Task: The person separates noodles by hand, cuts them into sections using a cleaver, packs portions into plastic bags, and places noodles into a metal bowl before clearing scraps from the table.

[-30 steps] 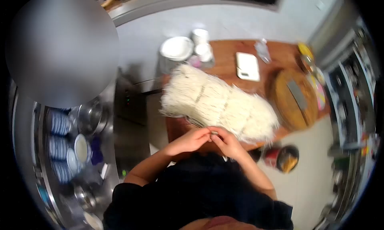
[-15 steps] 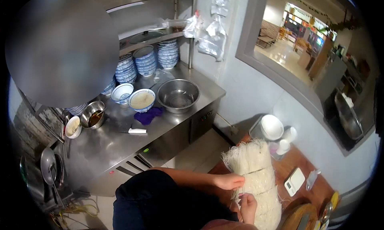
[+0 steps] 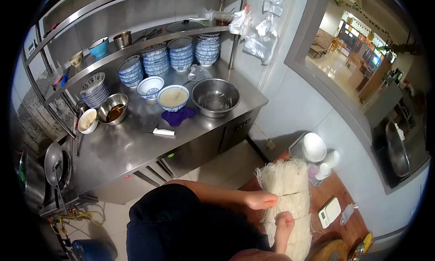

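A long pale bundle of dried rice noodles (image 3: 292,181) lies on the reddish-brown wooden surface, with thin dark lines across it and loose strands at its far end. My left hand (image 3: 261,200) is at the bundle's left edge, fingers curled in a pinch. Just nearer to me, my right hand (image 3: 284,221) is closed in a loose fist over the bundle. Whatever either hand holds, if anything, is too small or hidden to make out. To the right of the bundle rests a white kitchen scale (image 3: 330,213).
White bowls (image 3: 314,146) stand beyond the noodles by the wall. A round wooden board (image 3: 330,251) is at lower right. The steel counter (image 3: 108,147) holds a steel basin (image 3: 215,97), stacked bowls (image 3: 180,54), a purple cloth (image 3: 178,117) and a white-handled knife (image 3: 163,132).
My view has shifted, so the counter appears higher and further right. A grey blurred patch at upper left is gone. My right hand has risen slightly and its fingers are more curled.
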`<state>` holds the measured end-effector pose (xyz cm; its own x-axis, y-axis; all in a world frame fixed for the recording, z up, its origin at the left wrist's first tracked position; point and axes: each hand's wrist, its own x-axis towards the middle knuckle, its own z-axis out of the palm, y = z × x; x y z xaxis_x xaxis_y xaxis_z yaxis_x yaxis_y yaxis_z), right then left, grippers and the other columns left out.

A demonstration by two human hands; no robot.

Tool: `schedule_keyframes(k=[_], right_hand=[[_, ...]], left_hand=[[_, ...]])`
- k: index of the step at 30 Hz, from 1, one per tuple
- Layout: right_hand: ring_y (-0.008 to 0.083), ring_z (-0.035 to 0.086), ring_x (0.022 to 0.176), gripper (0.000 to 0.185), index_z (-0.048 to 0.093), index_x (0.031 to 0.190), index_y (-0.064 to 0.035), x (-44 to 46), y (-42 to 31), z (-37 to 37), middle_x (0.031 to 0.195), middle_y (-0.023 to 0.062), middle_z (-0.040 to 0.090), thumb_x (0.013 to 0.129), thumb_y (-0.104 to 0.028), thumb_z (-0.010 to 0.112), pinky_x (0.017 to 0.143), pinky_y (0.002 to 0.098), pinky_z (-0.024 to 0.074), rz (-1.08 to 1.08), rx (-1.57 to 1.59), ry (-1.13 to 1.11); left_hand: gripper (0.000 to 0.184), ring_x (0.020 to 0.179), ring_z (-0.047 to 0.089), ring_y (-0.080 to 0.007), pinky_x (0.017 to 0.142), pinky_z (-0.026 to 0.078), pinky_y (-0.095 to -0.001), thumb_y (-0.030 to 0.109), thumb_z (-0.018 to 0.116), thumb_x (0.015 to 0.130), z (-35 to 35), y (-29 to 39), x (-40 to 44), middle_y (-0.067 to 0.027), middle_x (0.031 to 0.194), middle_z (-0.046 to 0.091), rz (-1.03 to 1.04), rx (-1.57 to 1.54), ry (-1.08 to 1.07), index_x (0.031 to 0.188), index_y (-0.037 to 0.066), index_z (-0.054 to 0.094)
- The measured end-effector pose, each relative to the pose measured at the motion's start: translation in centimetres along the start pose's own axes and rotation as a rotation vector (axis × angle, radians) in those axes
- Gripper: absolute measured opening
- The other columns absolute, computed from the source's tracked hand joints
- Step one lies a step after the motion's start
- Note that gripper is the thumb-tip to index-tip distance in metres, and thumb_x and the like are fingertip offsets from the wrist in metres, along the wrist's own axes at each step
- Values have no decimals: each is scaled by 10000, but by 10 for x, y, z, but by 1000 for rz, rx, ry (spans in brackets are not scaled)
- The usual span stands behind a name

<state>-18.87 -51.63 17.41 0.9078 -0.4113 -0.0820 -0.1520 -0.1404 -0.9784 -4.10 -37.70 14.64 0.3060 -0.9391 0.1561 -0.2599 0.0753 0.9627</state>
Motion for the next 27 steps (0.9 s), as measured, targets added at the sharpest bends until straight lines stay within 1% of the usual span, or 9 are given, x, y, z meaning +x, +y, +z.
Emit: schedule_keyframes(k=[7,9,12,14,18,21,23,25,27], right_hand=[[77,458,576,212,546,689,-60,-10,-2,1,631,-8,518,877,-91,455,528,224,375,69,14,98],[62,462,589,224,561,745,-72,-13,-4,-2,658,-10,529,919,-124,431,533,196,365,224,190,-54],[75,484,637,185,543,824,-53,-15,-8,3,758,12,556,936,-105,405,581,206,403,258,373,-124],[89,496,641,180,534,833,-46,-19,4,3,772,25,567,944,-107,407,598,213,415,214,487,-43],[100,534,670,180,549,880,-34,-28,25,-13,806,35,585,961,-129,419,608,220,432,230,658,211],[99,550,692,178,574,951,-39,-41,44,-14,819,33,592,965,-161,445,616,220,447,288,747,473],[89,564,704,170,595,1041,-81,-63,56,-13,831,18,602,946,-180,495,618,222,460,400,532,659],[91,561,704,179,585,1031,-65,-92,88,-4,821,22,590,958,-184,473,619,216,471,316,389,768],[87,563,730,165,586,1031,-73,-130,101,2,844,1,591,942,-172,488,629,221,469,478,475,832]], left_hand=[[83,789,560,-159,707,482,-308,74,479,911,9,-27,0,-66,860,566,-30,-176,34,899,22,543],[121,703,526,-139,642,455,-276,96,465,933,18,-29,7,-55,779,559,33,-179,184,869,25,539],[167,674,525,-116,612,449,-241,120,407,969,33,-17,15,-42,772,548,-96,-252,87,891,23,519],[197,612,496,-87,546,418,-213,142,364,987,46,-3,20,-37,736,548,-292,-606,-63,918,30,510],[190,570,399,-43,478,305,-185,207,399,990,57,-21,30,14,704,480,-406,-486,-356,913,67,503],[200,539,373,-43,466,303,-182,228,409,989,52,-33,44,34,655,443,-555,-488,-655,909,76,512],[191,516,363,-41,453,295,-179,221,420,986,55,-47,57,51,628,414,-529,-399,-658,895,84,516],[185,632,415,-55,560,382,-233,201,481,959,53,-67,78,39,680,446,-381,-105,-581,865,52,538],[177,743,493,-92,697,425,-254,170,464,959,51,-70,109,-4,767,540,-280,65,-551,914,21,549]])
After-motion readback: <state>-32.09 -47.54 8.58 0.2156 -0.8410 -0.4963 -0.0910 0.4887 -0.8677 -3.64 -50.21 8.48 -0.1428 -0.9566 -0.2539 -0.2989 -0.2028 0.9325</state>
